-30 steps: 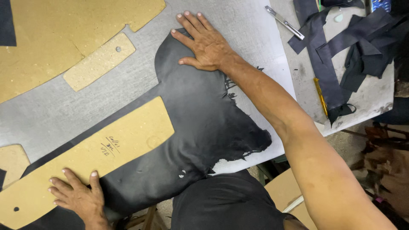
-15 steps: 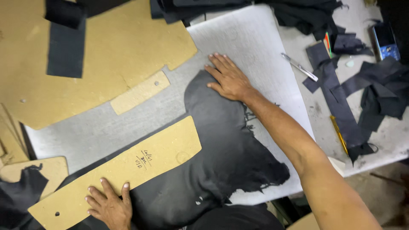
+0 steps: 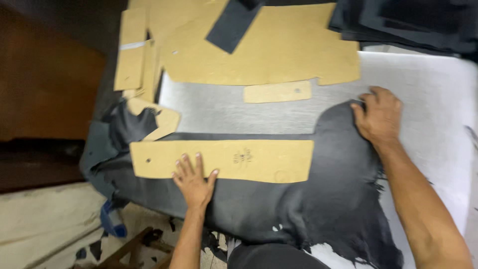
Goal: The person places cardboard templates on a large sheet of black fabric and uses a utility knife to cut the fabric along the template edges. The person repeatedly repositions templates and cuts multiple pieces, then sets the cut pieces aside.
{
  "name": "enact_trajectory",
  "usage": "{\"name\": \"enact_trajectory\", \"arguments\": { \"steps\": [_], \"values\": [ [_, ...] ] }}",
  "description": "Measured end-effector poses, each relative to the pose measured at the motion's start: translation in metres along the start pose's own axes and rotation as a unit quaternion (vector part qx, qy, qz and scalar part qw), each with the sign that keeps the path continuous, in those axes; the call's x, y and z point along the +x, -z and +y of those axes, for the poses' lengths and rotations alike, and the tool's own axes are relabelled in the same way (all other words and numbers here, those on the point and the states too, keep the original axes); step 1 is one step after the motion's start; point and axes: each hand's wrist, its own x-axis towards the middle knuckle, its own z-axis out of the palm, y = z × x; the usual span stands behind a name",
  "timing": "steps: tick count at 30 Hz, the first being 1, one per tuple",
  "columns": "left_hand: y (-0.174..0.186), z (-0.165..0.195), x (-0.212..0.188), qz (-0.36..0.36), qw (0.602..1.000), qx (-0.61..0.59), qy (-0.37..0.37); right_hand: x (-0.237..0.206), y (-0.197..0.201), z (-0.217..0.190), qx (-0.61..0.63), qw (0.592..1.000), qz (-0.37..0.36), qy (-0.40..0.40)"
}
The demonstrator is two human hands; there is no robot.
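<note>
A long tan cardboard pattern (image 3: pixel 224 160) lies flat, crosswise on a dark grey leather hide (image 3: pixel 328 199) that is spread over the worktop's near edge, its ragged margin hanging off.

No packages, labels, signs or screens in view; only a small dark stamped marking on the long tan cardboard pattern (image 3: pixel 221 160), mid-length.

We count 1 black leather hide (image 3: pixel 318 199), 1 long cardboard pattern (image 3: pixel 249 159) on it, 1 small cardboard strip (image 3: pixel 277 92) and 2 hands.
</note>
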Motion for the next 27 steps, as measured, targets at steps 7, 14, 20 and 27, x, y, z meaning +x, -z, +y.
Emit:
{"name": "enact_trajectory", "arguments": {
  "steps": [7, 14, 20, 27],
  "values": [
    [0.022, 0.014, -0.001, 0.014, 0.998, -0.061, -0.022, -0.005, -0.004, -0.045, -0.135, 0.990, 0.048, 0.019],
    [0.021, -0.063, 0.030, 0.060, 0.977, -0.171, -0.113, -0.113, -0.029, -0.200, 0.034, 0.996, -0.087, -0.010],
    [0.039, -0.199, 0.120, 0.127, 0.984, -0.069, -0.107, -0.127, -0.060, -0.285, -0.022, 0.990, -0.138, -0.030],
    [0.088, -0.254, 0.217, 0.180, 0.977, -0.040, 0.106, -0.108, -0.072, -0.316, -0.036, 0.984, -0.170, -0.041]
  ]
}}
